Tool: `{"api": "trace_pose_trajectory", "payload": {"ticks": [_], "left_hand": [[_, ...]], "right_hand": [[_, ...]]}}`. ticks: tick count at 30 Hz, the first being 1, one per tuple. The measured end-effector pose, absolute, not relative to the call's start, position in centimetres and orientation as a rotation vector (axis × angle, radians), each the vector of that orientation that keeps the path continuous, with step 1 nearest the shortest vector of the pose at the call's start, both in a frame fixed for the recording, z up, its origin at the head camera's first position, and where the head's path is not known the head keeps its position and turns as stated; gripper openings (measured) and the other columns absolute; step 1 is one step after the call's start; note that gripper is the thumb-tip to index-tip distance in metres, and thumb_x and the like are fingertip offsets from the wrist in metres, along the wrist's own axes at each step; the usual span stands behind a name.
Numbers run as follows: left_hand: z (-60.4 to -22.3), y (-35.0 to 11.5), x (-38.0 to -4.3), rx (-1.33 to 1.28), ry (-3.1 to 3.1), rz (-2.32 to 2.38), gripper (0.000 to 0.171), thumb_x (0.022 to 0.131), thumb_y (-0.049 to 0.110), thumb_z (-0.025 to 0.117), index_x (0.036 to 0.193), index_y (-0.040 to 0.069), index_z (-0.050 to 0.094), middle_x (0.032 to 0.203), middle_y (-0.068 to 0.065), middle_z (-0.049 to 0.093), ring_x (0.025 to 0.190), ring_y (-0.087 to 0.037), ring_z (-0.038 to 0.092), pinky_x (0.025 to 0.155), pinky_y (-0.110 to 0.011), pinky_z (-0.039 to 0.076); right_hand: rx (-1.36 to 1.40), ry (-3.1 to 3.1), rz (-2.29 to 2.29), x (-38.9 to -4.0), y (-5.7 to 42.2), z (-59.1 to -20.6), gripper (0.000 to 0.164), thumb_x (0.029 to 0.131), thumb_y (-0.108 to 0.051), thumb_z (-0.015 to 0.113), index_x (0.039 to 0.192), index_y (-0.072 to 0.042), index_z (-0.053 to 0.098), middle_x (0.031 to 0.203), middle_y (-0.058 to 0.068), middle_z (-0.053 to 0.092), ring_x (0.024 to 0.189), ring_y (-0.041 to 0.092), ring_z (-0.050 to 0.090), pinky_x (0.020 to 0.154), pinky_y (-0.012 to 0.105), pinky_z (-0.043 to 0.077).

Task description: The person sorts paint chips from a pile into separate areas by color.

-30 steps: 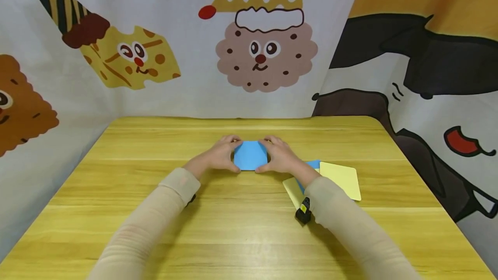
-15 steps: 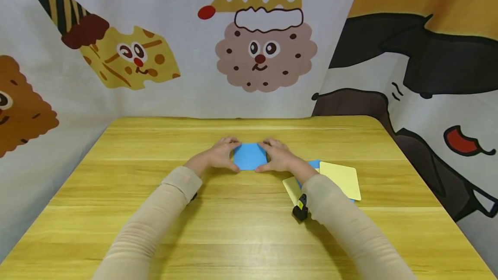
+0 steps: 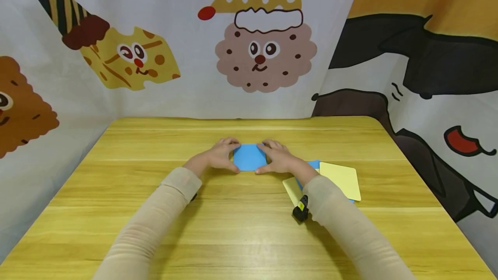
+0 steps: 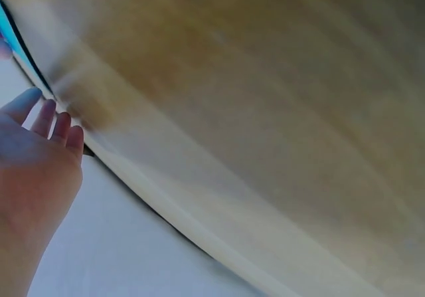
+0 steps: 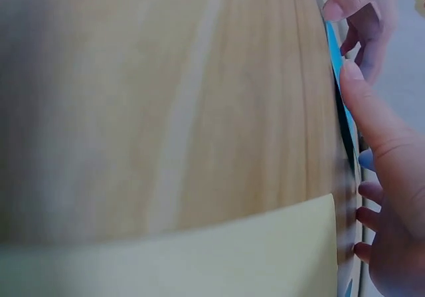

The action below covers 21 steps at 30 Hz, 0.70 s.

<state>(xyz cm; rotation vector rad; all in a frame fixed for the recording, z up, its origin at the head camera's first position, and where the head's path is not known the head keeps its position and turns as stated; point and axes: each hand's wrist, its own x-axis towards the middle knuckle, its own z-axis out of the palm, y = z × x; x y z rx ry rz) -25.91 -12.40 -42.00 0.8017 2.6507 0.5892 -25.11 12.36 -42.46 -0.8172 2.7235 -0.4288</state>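
In the head view a blue square of paper (image 3: 249,157) is spanned between both hands over the middle of the table. My left hand (image 3: 223,155) holds its left side, thumb at the near corner and fingers toward the far one. The right hand (image 3: 278,156) holds the opposite side the same way. A thin dark gap shows under the paper's near edge in the right wrist view, where the right thumb (image 5: 372,111) touches it. Only a sliver of blue paper (image 4: 8,28) enters the left wrist view, beyond the left hand (image 4: 40,157).
Right of centre, a yellow square of paper (image 3: 340,180) lies overlapping blue and yellow sheets, partly under the right forearm. A black wrist camera (image 3: 300,211) hangs by the right sleeve. The wooden table (image 3: 233,237) ends at a printed cloth (image 3: 155,103) behind.
The far edge of the blue paper has come down slightly in the head view, and both hands shifted a little with it. The grip on its sides stays the same.
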Motion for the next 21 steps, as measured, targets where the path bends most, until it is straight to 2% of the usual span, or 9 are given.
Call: {"api": "trace_pose_trajectory", "payload": {"ticks": [12,21], "left_hand": [[-41.3,-12.6,-25.1,0.807,2.659,0.726,0.100,0.075,0.043,0.080,0.151,0.005,0.027,0.154,-0.013,0.021,0.137,-0.032,0.019,0.106,-0.052,0.027],[-40.6,-11.4,-23.7,0.870,2.650,0.797,0.101,0.074,0.043,0.081,0.151,0.005,0.027,0.153,-0.013,0.023,0.138,-0.033,0.017,0.105,-0.053,0.027]], "right_hand": [[-0.863,2.792,-0.603,-23.0,14.2,-41.5,0.100,0.078,-0.055,0.073,0.152,-0.008,0.025,0.155,0.020,0.017,0.140,0.038,0.013,0.108,0.060,0.012],[-0.835,2.835,-0.727,-20.7,15.8,-40.6,0.096,0.078,-0.049,0.076,0.150,-0.005,0.030,0.154,0.020,0.020,0.139,0.039,0.016,0.107,0.061,0.012]]}}
